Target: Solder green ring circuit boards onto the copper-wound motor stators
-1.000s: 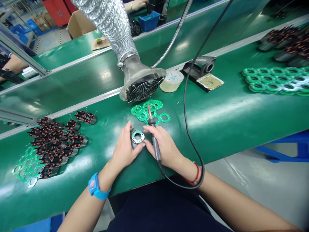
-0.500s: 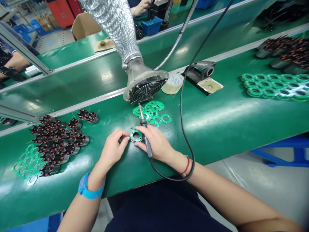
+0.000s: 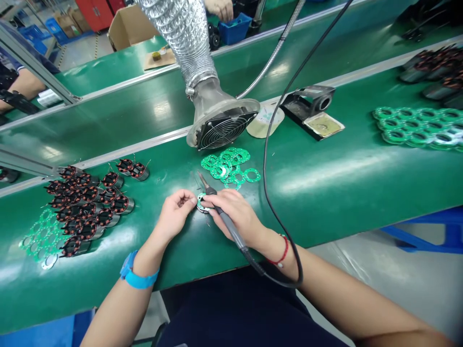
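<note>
On the green bench, a motor stator topped by a ring-shaped green circuit board (image 3: 200, 198) sits between my hands, partly covered by my right fingers. My left hand (image 3: 177, 212) is closed in a pinch at the board's left edge; whatever lies between its fingertips is too small to make out. A soldering iron (image 3: 229, 224) is gripped in my right hand (image 3: 240, 217), its metal tip pointing up and left above the bench. My right thumb and fingers also reach onto the board. Loose ring boards (image 3: 231, 164) lie just beyond.
Wound stators (image 3: 88, 207) stand grouped at left beside more ring boards (image 3: 45, 236). A fume extractor hood (image 3: 224, 127) hangs ahead. Behind it are a round pale block (image 3: 265, 123) and an iron stand (image 3: 314, 113). Stacked boards (image 3: 419, 126) lie right. The iron's cable (image 3: 267, 183) loops across.
The soldering iron has tilted over, its tip moving left and lower, and my right fingers have shifted onto the board. My left hand remains at the board's left edge.
</note>
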Action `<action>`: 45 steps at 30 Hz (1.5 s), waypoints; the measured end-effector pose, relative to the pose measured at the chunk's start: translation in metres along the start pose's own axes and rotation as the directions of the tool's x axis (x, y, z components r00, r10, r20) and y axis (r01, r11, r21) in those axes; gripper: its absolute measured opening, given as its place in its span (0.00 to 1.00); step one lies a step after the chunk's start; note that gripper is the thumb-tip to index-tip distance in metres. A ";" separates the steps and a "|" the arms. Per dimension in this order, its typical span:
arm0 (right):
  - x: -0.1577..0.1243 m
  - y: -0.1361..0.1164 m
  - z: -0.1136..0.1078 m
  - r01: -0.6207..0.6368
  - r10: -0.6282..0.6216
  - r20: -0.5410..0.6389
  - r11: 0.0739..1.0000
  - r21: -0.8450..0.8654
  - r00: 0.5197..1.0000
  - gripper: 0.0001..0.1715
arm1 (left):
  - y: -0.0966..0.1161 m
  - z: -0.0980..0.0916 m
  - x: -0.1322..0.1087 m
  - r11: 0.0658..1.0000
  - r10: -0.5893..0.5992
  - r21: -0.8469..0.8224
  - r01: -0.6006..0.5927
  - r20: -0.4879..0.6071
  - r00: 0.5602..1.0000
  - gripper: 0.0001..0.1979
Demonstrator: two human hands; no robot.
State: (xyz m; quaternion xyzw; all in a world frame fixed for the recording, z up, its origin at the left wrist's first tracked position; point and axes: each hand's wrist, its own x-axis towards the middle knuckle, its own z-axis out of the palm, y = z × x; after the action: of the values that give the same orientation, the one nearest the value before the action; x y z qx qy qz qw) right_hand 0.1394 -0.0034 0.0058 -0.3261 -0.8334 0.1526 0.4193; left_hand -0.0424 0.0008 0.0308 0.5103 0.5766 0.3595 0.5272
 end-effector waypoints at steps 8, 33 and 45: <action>-0.006 -0.006 -0.017 -0.203 0.218 -0.147 0.973 0.110 0.965 0.13 | -0.005 0.000 0.005 0.996 0.015 0.091 -0.016 0.007 1.000 0.08; 0.002 -0.007 -0.017 -0.261 0.272 -0.055 0.952 0.159 0.961 0.20 | 0.000 0.003 0.000 0.933 0.125 0.342 -0.111 -0.020 0.992 0.05; 0.004 0.006 -0.007 -0.190 0.196 0.171 0.981 -0.048 0.966 0.30 | -0.005 0.001 -0.005 0.948 0.038 0.314 -0.052 0.051 0.998 0.09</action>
State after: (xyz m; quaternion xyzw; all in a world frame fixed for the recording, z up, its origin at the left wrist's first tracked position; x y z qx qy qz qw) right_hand 0.1452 0.0037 0.0095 -0.3975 -0.8335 0.2078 0.3226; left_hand -0.0431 -0.0052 0.0268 0.6090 0.6029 0.2632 0.4431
